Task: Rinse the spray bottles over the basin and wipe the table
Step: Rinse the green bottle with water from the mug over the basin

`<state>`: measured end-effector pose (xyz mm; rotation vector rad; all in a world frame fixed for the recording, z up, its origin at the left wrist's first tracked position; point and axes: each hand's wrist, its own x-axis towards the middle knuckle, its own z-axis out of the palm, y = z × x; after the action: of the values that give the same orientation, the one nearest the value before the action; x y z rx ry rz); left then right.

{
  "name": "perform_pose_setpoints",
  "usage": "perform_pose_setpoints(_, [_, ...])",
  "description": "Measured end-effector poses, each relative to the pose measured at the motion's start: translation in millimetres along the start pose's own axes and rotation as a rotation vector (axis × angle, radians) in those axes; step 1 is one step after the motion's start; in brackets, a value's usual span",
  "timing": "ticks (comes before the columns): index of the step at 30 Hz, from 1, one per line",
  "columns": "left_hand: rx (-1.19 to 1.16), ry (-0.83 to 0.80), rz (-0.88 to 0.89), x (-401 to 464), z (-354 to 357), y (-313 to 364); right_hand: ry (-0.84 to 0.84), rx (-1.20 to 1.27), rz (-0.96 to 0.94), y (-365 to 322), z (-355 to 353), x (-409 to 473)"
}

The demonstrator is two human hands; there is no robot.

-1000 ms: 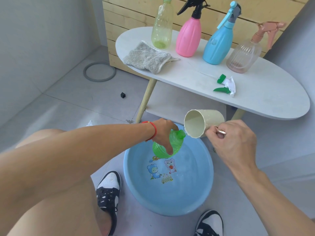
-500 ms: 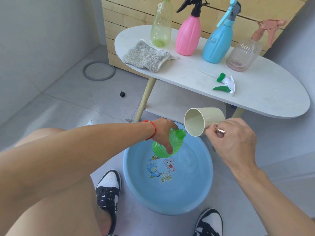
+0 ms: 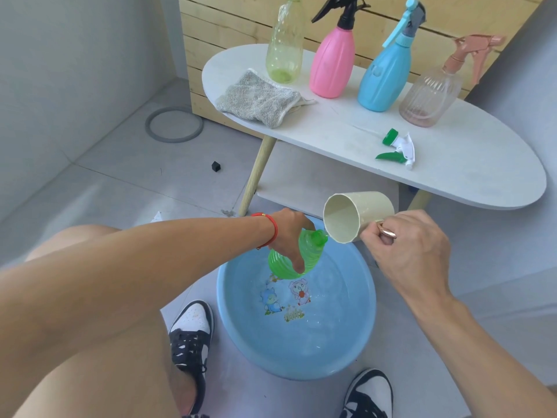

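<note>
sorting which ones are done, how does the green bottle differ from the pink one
The green bottle is held tilted over the basin by the left hand; the pink bottle stands upright on the table. The green one has no sprayer, its neck open; the pink one keeps its black trigger head. Both are ribbed plastic.
</note>
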<state>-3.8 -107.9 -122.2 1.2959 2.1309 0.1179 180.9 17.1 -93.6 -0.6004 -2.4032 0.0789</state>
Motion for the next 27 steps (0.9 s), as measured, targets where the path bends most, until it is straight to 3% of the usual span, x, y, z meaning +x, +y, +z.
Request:
perform_pose_setpoints(8, [0.012, -0.005, -0.04, -1.6, -1.7, -5.1, -0.162, 0.073, 0.296, 6.0, 5.0, -2.6])
perform_pose_setpoints(11, [-0.003, 0.01, -0.072, -2.3, -3.3, -9.8, -0.166, 0.004, 0.175, 11.2, 15.0, -12.8])
perform_pose_setpoints(16, [-0.026, 0.045, -0.114, -0.3, -5.3, -16.2, -0.225, -0.218, -0.336, 35.2, 46.2, -35.2])
perform_pose_setpoints(18, [-0.042, 0.065, -0.119, -0.4, -5.7, -17.7, -0.279, -0.291, -0.456, 44.3, 55.0, -43.1])
perform_pose_setpoints(23, [-0.103, 0.093, -0.116, -2.7, -7.3, -19.5, -0.311, -0.377, -0.511, 51.3, 50.0, -45.9])
perform_pose_setpoints(27, [-0.135, 0.105, -0.108, -6.1, -11.3, -16.5, -0.237, -0.311, -0.468, 51.6, 37.9, -43.1])
